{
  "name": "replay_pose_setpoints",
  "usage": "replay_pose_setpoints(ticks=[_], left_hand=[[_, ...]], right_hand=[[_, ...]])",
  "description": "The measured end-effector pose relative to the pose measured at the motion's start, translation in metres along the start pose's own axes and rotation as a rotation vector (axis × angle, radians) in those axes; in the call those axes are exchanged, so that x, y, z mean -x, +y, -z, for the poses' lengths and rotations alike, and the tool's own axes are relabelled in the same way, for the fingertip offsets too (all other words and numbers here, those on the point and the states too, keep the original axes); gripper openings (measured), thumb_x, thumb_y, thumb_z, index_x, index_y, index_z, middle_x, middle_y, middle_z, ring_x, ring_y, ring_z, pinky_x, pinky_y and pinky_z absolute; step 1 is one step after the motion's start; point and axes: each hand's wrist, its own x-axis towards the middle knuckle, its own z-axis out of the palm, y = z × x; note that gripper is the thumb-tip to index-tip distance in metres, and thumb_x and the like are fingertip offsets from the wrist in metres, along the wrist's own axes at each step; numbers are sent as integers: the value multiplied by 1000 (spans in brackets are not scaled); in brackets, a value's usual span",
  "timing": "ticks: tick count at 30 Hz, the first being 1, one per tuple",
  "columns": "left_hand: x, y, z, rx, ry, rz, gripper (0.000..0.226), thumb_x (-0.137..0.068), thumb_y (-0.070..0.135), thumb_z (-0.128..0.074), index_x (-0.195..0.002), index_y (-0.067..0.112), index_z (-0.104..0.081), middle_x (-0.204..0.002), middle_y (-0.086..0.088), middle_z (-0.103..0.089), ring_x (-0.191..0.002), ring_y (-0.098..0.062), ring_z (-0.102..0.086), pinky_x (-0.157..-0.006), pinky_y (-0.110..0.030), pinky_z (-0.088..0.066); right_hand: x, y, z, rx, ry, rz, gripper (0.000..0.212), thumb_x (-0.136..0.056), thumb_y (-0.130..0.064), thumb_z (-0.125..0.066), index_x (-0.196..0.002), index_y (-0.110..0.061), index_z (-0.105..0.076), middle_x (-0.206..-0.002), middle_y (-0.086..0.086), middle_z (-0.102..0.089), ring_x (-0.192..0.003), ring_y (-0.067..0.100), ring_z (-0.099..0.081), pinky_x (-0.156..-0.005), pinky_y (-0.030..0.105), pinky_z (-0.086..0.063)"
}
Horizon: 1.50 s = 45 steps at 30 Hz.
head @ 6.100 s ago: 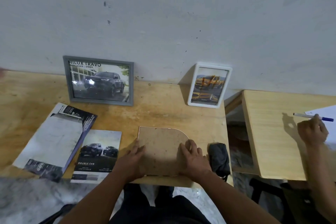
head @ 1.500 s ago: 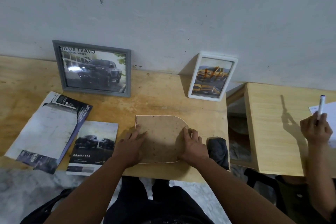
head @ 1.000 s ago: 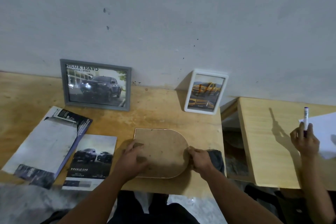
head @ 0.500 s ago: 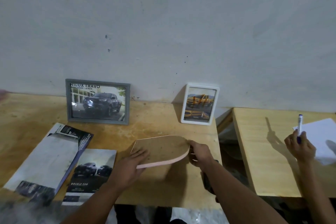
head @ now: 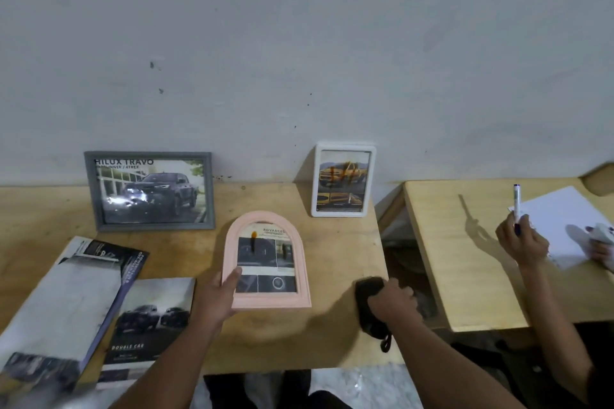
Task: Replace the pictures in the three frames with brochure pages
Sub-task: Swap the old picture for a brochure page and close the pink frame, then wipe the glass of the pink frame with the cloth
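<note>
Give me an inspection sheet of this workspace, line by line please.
Surface: wooden table, second table beside it.
Job's things: pink arched frame front up, brochure page inside; grey frame and white frame lean on the wall; brochures at left.
Clutter: black pouch.
Hands: left hand grips the pink frame; right hand grips the pouch.
Cables: nothing seen.
Surroundings: grey wall; another person's hand holds a pen by paper.

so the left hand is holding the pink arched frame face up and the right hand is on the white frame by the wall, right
Not quite. The left hand does hold the pink arched frame face up, but the right hand is on the black cloth near the table's edge, not the white frame, which leans untouched against the wall. The head view shows it.
</note>
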Motion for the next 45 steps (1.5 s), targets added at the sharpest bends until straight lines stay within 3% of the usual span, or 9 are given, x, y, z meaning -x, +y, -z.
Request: replay_pose_setpoints(ticks=[9, 12, 18, 21, 24, 29, 33, 38, 45], left_hand=[[8, -15, -5, -246, -17, -65, 31, -99, 30, -68, -125, 16, -60, -112, -8, -71, -94, -25, -68, -81, -40, -55], [4, -15, -2, -290, -41, -61, 37, -96, 28, -72, -128, 13, -61, -117, -9, -71, -102, -28, -68, -89, -40, -53], [3, -20, 8, -388, -66, -71, 30, -99, 29, -67, -124, 15, -60, -127, -5, -65, -107, -24, -62, -99, -42, -49], [2, -22, 12, -421, -51, -80, 51, -99, 32, -68, -142, 10, -53, -143, -10, -56, -123, -30, -56, -103, -40, -44], [5, -21, 17, -403, -63, -98, 60, -98, 30, -71, -149, 8, -49, -153, -12, -51, -136, -31, -52, -112, -43, -42], [18, -21, 25, -415, -100, -129, 56, -99, 28, -69, -148, 8, -50, -152, -10, -53, -138, -27, -51, -105, -34, -39], [23, -29, 43, -435, -111, -137, 52, -98, 31, -70, -145, 13, -55, -149, -8, -56, -136, -25, -53, -107, -34, -41], [28, -39, 63, -493, -96, -210, 43, -97, 29, -71, -138, 20, -61, -142, -4, -60, -125, -20, -59, -101, -33, -46], [11, -78, 71, -769, -159, -523, 43, -94, 34, -70, -135, 27, -60, -140, 2, -55, -116, -14, -62, -94, -26, -50]], right_hand=[[11, 20, -19, -313, -19, 78, 56, -77, -44, -86, -108, -18, -48, -105, 6, -62, -101, 27, -64, -78, 36, -52], [4, 15, -23, -261, -76, 72, 60, -72, -38, -89, -114, -8, -59, -99, 6, -67, -87, 21, -66, -68, 32, -58], [19, -7, -28, -553, -188, 45, 31, -80, -18, -85, -102, -4, -67, -90, 11, -69, -85, 28, -66, -73, 38, -59], [31, -22, -26, -755, -296, 29, 20, -88, -15, -77, -98, -4, -64, -93, 14, -67, -85, 28, -65, -65, 34, -57], [36, -35, -26, -924, -357, -33, 24, -90, -20, -72, -107, -5, -63, -106, 21, -68, -98, 37, -65, -90, 51, -58], [52, -50, -24, -1077, -517, -25, 26, -91, -22, -62, -108, -3, -61, -97, 17, -62, -87, 35, -55, -72, 40, -42], [69, -61, -30, -1242, -682, -23, 33, -84, -6, -53, -116, 1, -58, -104, 24, -61, -95, 41, -59, -83, 53, -55], [93, -70, -53, -1349, -706, -76, 29, -93, 9, -38, -116, 4, -54, -104, 28, -60, -89, 40, -60, -71, 48, -55], [110, -61, -98, -1414, -756, -81, 31, -97, -33, -64, -110, -5, -65, -85, 15, -63, -75, 27, -61, -65, 38, -52]])
